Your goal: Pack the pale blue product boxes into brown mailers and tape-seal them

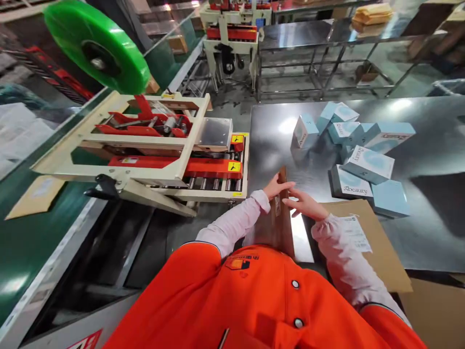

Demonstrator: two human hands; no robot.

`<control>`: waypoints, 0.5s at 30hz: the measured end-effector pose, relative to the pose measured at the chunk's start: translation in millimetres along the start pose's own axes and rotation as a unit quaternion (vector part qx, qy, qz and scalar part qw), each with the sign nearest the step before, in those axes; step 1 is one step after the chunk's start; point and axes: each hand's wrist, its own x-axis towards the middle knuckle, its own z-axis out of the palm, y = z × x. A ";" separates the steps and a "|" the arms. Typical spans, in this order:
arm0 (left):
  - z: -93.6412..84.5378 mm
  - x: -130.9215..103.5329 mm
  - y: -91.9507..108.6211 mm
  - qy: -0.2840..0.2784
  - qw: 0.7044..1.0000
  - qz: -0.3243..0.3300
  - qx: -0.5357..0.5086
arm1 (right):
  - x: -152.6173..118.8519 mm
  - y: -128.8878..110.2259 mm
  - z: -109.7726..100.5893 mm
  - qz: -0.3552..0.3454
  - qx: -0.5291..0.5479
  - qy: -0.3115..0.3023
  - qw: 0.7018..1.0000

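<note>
Brown cardboard piece (286, 225), seen nearly edge-on, at the near-left corner of the steel tabletop (269, 140). Its near end meets the orange shirt (265, 291) in my view; contact there cannot be told.

Possible faults (judgement):
1. Piece tips or slides past the left edge. Cause: it is tall and thin, close to that edge, and apparently steadied by one hand only.
2. Panel creases or springs back. Cause: uneven finger pressure, all of it toward the far end.
3. Right sleeve (336, 237) drags the flat carton (383, 257) beside it over the near edge. Cause: forearm low above it, should the elbow swing out.
4. Pale blue boxes (372, 162) topple. Cause: loosely heaped between mid-tabletop and the far edge, some leaning; a wide reach to the right could knock them.

Pose: both elbows bent, forearms converging in front of the chest. Left hand (274, 187) at the cardboard's far end, fingers curled over its upper edge; grip appears closed on it. Right hand (308, 204) comes in from the right, wrist bent inward, fingers loosely spread, tips at the cardboard's right face. Whether that grip presses or merely hovers, I cannot tell.
</note>
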 end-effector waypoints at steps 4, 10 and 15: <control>-18.8 -17.0 6.1 -0.005 0.996 -0.002 -0.084 | 14.8 21.4 16.8 -0.018 0.000 0.077 0.997; -20.6 -15.0 41.9 0.107 0.926 0.142 0.333 | -32.7 7.3 1.8 -0.370 -0.431 0.083 0.819; -8.0 -9.9 82.8 -0.013 0.717 0.280 0.638 | -76.4 -31.2 59.0 -0.271 -0.634 -0.053 0.722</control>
